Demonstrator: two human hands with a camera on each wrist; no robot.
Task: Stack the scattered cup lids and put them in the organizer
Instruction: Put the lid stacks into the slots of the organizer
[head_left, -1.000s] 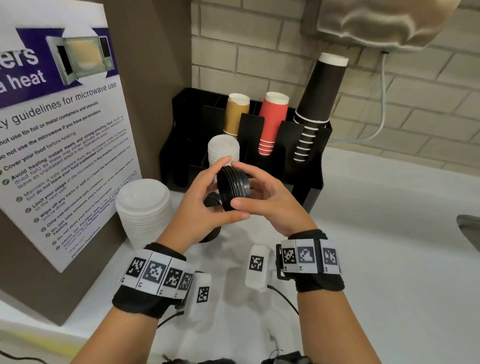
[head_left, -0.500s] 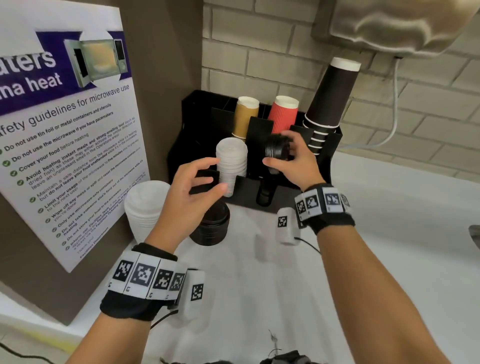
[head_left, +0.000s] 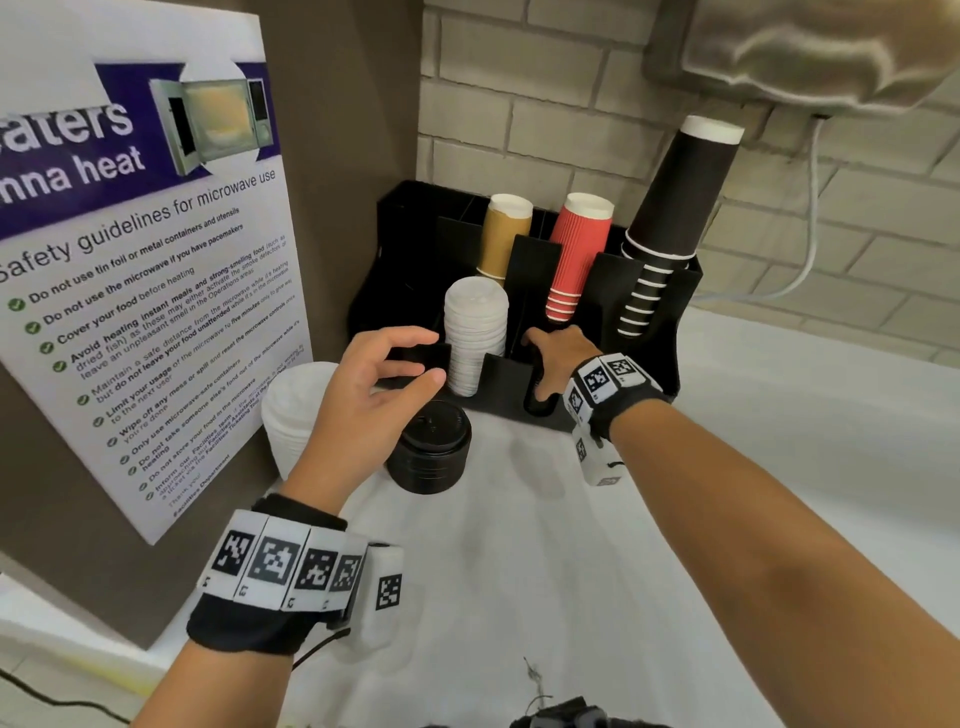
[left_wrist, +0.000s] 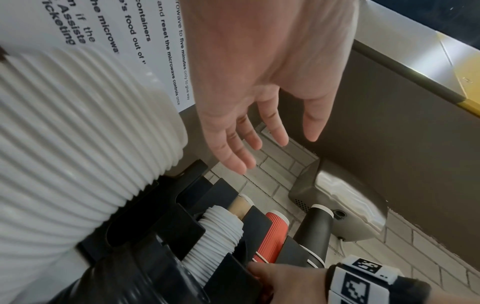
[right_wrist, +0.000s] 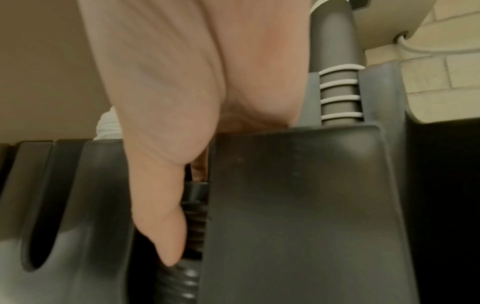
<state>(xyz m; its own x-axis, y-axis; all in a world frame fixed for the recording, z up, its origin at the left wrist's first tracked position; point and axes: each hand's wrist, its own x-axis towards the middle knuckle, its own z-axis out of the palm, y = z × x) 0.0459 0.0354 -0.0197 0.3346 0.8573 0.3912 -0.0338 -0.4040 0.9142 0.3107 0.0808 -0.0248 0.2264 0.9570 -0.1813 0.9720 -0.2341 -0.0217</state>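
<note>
My right hand reaches into a front slot of the black organizer. In the right wrist view its thumb and a finger pinch a small stack of black lids inside that slot; the other fingers are hidden. My left hand hovers open and holds nothing, just above a second black lid stack on the counter. A tall stack of small white lids stands in the slot to the left. A stack of larger white lids sits on the counter by the poster.
Brown cups, red cups and a leaning stack of black cups fill the organizer's rear slots. A poster board walls off the left. A metal wall unit with a cable hangs at the upper right. White counter stretches right.
Both hands held the small black lid stack a second ago. My left hand let go; my right hand carried the stack to the organizer and lowered it into the front slot.
</note>
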